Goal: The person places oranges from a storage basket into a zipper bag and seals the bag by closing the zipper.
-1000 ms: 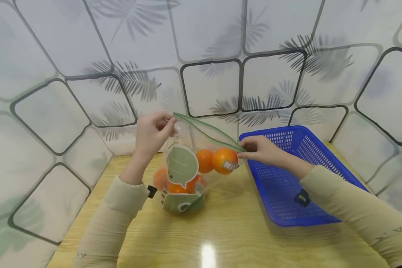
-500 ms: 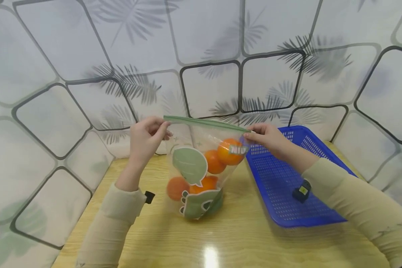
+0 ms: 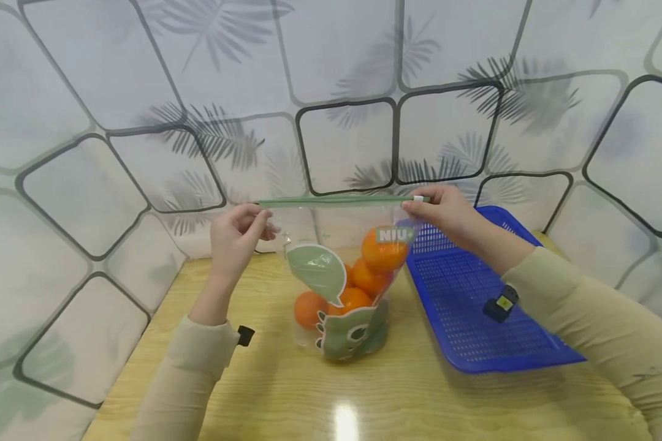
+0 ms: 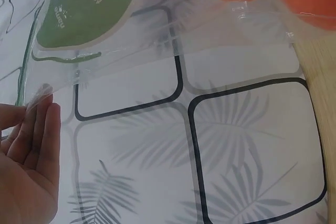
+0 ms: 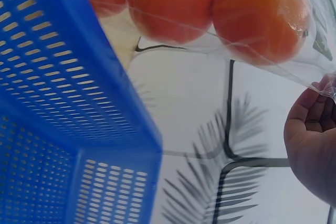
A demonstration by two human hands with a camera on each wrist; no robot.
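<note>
A clear zip bag (image 3: pixel 336 223) with green cartoon prints stands upright on the table, its green zip strip stretched level along the top. Inside it are several oranges (image 3: pixel 385 250), stacked toward the right side. My left hand (image 3: pixel 236 231) pinches the strip's left end between thumb and fingers; in the left wrist view the same hand (image 4: pixel 31 156) holds the bag's corner. At the right end my right hand (image 3: pixel 441 209) pinches the strip beside a small white slider (image 3: pixel 418 198). In the right wrist view that hand (image 5: pixel 315 135) grips the clear film near an orange (image 5: pixel 261 17).
A blue perforated plastic basket (image 3: pixel 463 294) stands on the wooden table (image 3: pixel 287 398) to the right of the bag, under my right forearm. Behind the table hangs a patterned cloth wall (image 3: pixel 347 67) with leaf prints.
The bag's mouth went from gaping and slanted to straight and level. My right hand rose and shifted right; my left hand moved slightly left and down. The oranges settled lower and rightward.
</note>
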